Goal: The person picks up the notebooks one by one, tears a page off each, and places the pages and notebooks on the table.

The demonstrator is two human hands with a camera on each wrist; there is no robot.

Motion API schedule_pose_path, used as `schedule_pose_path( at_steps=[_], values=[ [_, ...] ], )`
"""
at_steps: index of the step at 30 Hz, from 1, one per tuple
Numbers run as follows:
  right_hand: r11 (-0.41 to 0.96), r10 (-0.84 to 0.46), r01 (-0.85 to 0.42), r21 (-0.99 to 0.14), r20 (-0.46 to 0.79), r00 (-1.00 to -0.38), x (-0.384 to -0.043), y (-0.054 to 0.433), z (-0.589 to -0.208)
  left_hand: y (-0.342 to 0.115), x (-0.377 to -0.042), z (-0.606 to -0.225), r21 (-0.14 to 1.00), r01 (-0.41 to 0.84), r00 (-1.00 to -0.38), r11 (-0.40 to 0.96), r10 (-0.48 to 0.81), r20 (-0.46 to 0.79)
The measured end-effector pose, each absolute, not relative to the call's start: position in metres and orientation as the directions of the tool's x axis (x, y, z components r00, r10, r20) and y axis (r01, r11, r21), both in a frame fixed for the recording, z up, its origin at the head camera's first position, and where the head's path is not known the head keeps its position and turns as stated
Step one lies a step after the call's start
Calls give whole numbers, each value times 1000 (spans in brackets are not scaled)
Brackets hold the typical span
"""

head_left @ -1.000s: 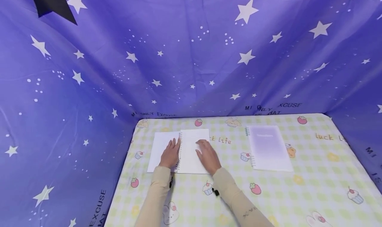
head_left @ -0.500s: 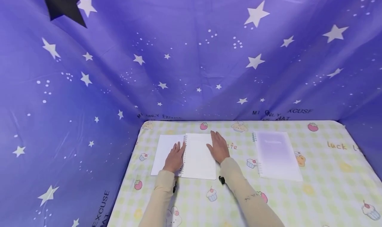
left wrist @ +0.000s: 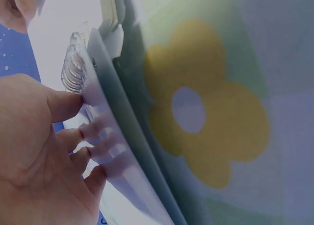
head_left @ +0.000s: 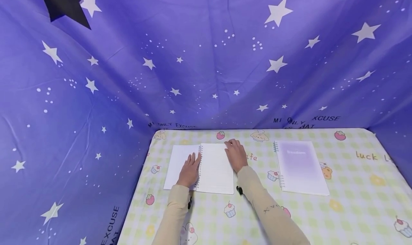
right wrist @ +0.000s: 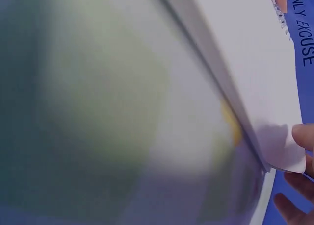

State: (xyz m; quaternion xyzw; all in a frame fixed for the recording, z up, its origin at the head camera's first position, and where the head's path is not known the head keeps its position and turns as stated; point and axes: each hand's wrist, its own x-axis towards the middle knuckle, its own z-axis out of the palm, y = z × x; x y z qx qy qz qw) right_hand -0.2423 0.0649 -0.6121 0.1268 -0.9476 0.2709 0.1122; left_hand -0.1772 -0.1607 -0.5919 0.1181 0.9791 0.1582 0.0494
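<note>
A ring-bound notebook (head_left: 215, 171) lies spread out under and between a person's two hands, its left page plain white and its right page faintly lined. The metal coil (left wrist: 72, 70) runs up the middle, right beside the left hand (head_left: 189, 171). That hand rests on the left page with fingers extended and slightly apart, grasping nothing; its thumb is at the coil. The right hand (head_left: 236, 155) is at the far outer corner of the right page, fingers bent, pinching the page's corner, which is lifted a little from the sheets below; the right wrist view shows the thumb on the page's face and fingers by its edge.

Each hand covers part of the page it touches. To the right of the right hand, well apart from it, a closed purple notebook (head_left: 302, 170) fading to white lies with its coil toward that hand; the word "freedom" is on its cover. Beneath everything is a green-and-white checked tablecloth (head_left: 357, 209) with cupcakes, strawberries and flowers. The right hand hides some of its lettering, leaving "ife" just beside it, and the right beige sleeve (head_left: 273, 212) partly covers a strawberry. Beyond both hands rises a purple curtain (head_left: 209, 66) with white stars, a large black star (head_left: 67, 5) at upper left.
</note>
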Motion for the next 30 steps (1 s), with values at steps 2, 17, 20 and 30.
schedule_pose_path(
  at_steps=[2, 17, 20, 30],
  values=[
    [828, -177, -309, -468, 304, -936, -243, 66, -609, -160, -178, -592, 319, 210, -968, 924, 243, -66],
    [802, -105, -284, -525, 345, -933, -232, 67, -600, -162, -178, -591, 310, 207, -960, 928, 254, -121],
    [783, -109, -313, -537, 378, -920, -222, 65, -595, -161, -178, -586, 314, 198, -960, 928, 249, -131],
    [762, -211, -400, -509, 389, -897, -188, 51, -585, -158, -182, -587, 296, 191, -956, 936, 245, -160]
  ],
)
